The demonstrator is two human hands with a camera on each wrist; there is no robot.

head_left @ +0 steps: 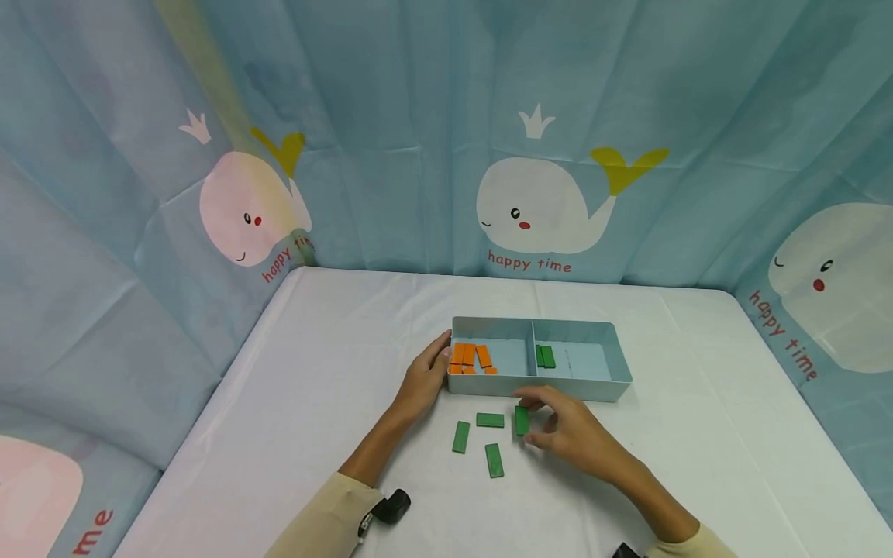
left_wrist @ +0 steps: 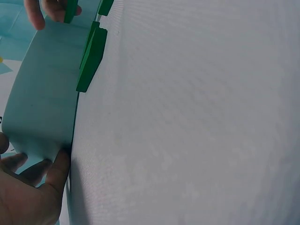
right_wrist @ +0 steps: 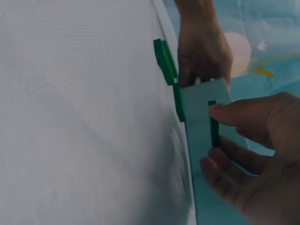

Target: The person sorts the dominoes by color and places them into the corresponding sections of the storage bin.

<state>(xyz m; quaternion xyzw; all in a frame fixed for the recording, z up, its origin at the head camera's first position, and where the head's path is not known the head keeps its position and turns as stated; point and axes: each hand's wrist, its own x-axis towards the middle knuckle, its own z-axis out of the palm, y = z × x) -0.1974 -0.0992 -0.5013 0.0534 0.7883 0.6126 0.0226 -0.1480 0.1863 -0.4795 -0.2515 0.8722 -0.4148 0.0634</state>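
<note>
My right hand (head_left: 575, 436) pinches a green domino-like tile (head_left: 522, 421) by its two ends, thumb against fingers, just in front of the light-blue box (head_left: 558, 389). The right wrist view shows the same tile (right_wrist: 214, 124) held clear of the table. My left hand (head_left: 422, 381) rests against the box's left end, its fingers touching the end wall in the left wrist view. Three more green tiles (head_left: 490, 420) lie on the table left of my right hand. In the box, several orange tiles (head_left: 484, 356) fill part of the left compartment and green tiles (head_left: 547, 357) lie in the right one.
A divider (head_left: 533, 341) splits the box in two. The box stands on a table (head_left: 335, 356) with a white cover. Behind and beside the table hangs a blue curtain (head_left: 405, 209) with whale prints.
</note>
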